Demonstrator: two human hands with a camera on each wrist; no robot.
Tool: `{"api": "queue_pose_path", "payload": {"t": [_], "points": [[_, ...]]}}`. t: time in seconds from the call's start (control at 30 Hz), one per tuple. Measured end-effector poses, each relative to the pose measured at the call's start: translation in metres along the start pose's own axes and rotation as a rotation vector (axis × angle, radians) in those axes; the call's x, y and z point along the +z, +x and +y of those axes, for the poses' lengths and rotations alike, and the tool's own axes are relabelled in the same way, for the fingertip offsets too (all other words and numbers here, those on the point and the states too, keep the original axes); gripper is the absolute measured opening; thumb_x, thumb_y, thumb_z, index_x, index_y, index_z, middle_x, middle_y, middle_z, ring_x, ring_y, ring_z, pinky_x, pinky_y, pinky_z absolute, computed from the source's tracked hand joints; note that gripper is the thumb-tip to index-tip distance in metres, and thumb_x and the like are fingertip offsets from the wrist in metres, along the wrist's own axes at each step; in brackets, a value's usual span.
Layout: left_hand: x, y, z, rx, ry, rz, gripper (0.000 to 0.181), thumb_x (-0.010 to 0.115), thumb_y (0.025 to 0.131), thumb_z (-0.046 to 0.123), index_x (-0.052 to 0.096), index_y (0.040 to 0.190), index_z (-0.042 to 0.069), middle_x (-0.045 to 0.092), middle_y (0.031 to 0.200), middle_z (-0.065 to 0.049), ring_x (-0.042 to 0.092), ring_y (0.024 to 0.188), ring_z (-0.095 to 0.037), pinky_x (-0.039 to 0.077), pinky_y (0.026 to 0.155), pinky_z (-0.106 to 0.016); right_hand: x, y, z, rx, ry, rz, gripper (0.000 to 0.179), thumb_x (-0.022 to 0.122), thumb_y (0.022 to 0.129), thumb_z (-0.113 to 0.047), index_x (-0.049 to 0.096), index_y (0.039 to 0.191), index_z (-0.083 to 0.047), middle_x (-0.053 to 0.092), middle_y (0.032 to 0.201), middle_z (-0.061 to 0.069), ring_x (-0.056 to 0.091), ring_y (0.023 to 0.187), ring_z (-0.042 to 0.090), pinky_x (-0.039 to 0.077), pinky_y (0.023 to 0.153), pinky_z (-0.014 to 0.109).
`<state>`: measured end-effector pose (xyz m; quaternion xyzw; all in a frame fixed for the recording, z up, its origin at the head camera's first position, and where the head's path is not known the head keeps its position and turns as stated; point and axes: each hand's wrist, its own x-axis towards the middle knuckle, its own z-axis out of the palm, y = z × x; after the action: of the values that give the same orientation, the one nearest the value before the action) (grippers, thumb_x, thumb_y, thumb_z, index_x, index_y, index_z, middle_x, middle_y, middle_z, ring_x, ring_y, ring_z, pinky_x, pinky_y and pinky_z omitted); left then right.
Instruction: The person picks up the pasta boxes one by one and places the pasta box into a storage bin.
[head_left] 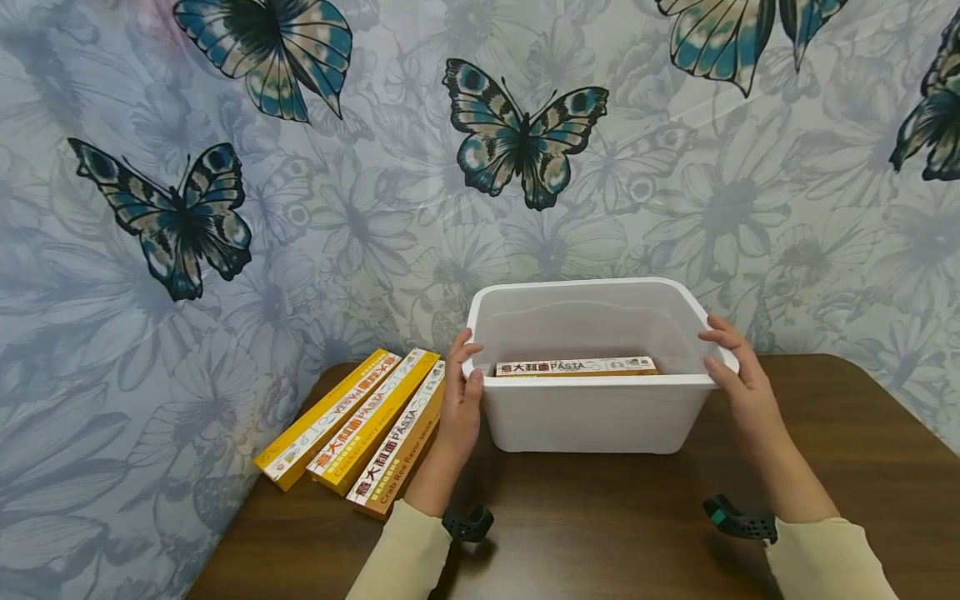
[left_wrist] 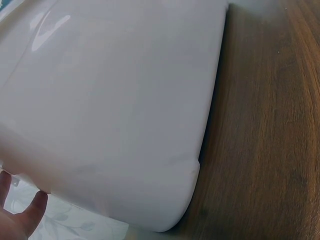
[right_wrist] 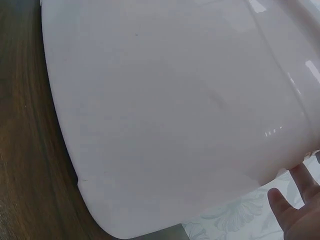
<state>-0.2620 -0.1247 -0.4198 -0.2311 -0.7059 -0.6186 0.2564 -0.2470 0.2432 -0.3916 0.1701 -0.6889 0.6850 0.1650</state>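
A white plastic storage bin [head_left: 596, 417] stands upright on the wooden table, its opening facing up. My left hand [head_left: 461, 408] grips the bin's left rim, fingers curled over the edge. On the opposite side, my right hand [head_left: 744, 385] holds the right rim with fingers and thumb. Inside the bin lies a pasta box [head_left: 576, 367], its lower part hidden by the front wall. Both wrist views are mostly filled by the bin's wall [left_wrist: 120, 100], with a few fingertips [right_wrist: 303, 179] at its edge.
Three yellow-and-white pasta boxes [head_left: 372, 408] lie side by side on the table left of the bin, close to my left forearm. The brown wooden table [head_left: 600, 525] has a rounded far right corner. Behind it hangs a butterfly-patterned backdrop [head_left: 360, 225].
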Motion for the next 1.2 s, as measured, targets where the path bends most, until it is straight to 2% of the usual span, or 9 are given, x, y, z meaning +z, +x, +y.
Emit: {"api": "queue_pose_path", "payload": {"t": [0.4,0.53,0.83,1.0,1.2], "points": [[0.0,-0.001,0.001,-0.014,0.004,-0.001,0.04,0.041,0.103,0.033,0.042,0.137,0.01,0.021,0.166,-0.005,0.017,0.155,-0.03,0.009,0.123,-0.063,0.007,-0.003,0.003,-0.023,0.095,0.076,0.033,0.043,0.103,-0.007,0.051,0.135,-0.009,0.025,0.163,-0.001,0.014,0.152,0.016,0.019,0.114,0.017],[0.0,-0.001,0.0,-0.015,0.018,0.003,0.04,0.042,0.103,0.032,0.042,0.136,0.009,0.022,0.166,-0.004,0.017,0.155,-0.029,0.01,0.123,-0.063,0.008,-0.003,0.003,-0.031,0.099,0.075,0.031,0.042,0.103,-0.007,0.051,0.133,-0.008,0.026,0.163,-0.001,0.015,0.151,0.017,0.021,0.112,0.016],[-0.001,0.0,-0.001,-0.019,0.015,0.0,0.04,0.041,0.103,0.033,0.042,0.136,0.011,0.02,0.166,-0.001,0.017,0.155,-0.028,0.009,0.123,-0.062,0.007,-0.002,0.003,-0.037,0.041,0.089,0.026,0.043,0.103,-0.008,0.053,0.127,-0.008,0.031,0.16,-0.002,0.021,0.148,0.016,0.029,0.104,0.012],[-0.002,-0.001,-0.001,-0.01,0.02,-0.002,0.041,0.041,0.103,0.036,0.042,0.137,0.011,0.02,0.166,-0.002,0.016,0.155,-0.029,0.01,0.122,-0.063,0.009,-0.003,0.004,-0.05,0.021,0.131,0.025,0.045,0.103,-0.008,0.055,0.125,-0.004,0.038,0.156,-0.002,0.028,0.145,0.015,0.032,0.1,0.011],[-0.001,-0.001,-0.001,-0.012,0.012,-0.005,0.041,0.041,0.103,0.035,0.042,0.137,0.011,0.021,0.166,-0.003,0.017,0.155,-0.029,0.011,0.122,-0.063,0.011,-0.005,0.003,-0.023,-0.06,0.207,0.026,0.047,0.102,-0.009,0.054,0.124,0.001,0.044,0.151,-0.004,0.032,0.143,0.012,0.033,0.1,0.011]]}}
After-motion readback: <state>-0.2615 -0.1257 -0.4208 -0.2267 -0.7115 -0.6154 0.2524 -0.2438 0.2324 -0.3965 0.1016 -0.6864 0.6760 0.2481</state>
